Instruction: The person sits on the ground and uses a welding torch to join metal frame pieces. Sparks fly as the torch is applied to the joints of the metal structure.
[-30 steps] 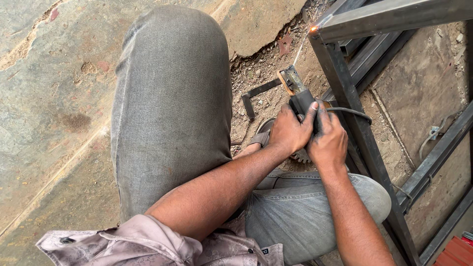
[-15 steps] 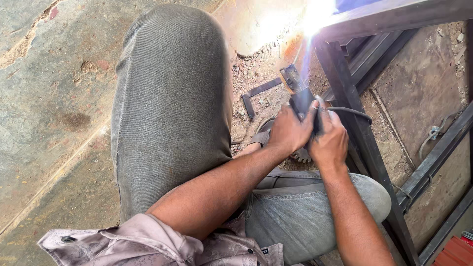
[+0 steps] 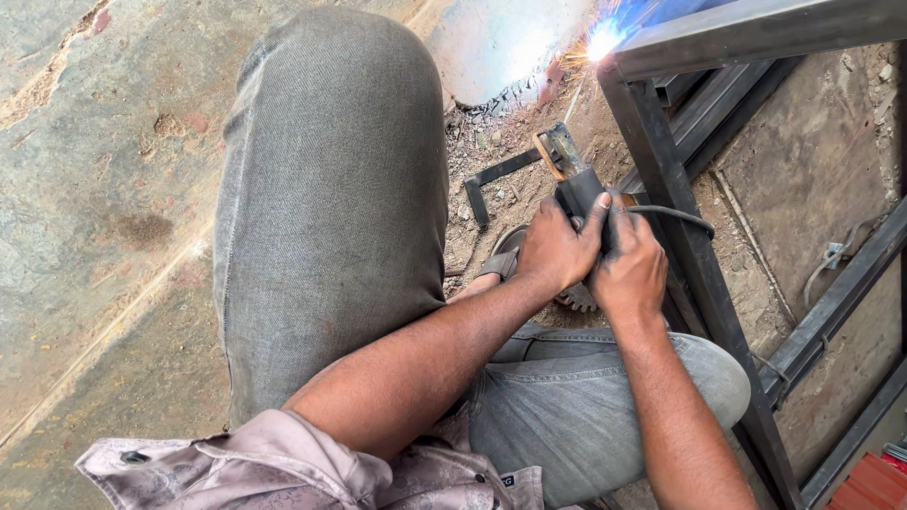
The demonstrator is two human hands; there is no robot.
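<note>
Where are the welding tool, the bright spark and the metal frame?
welding tool [image 3: 574, 181]: head view, on its dark body.
bright spark [image 3: 601, 42]: head view, on the glow's centre.
metal frame [image 3: 661, 179]: head view, on its upright bar.

Stained stone floor [image 3: 104, 189], gravelly dirt [image 3: 491, 142]

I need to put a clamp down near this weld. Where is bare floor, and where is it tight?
Bare: the stone floor left of the raised knee. Crowded: between knee and steel frame, where both hands grip the electrode holder above scrap metal and rubble.
</note>
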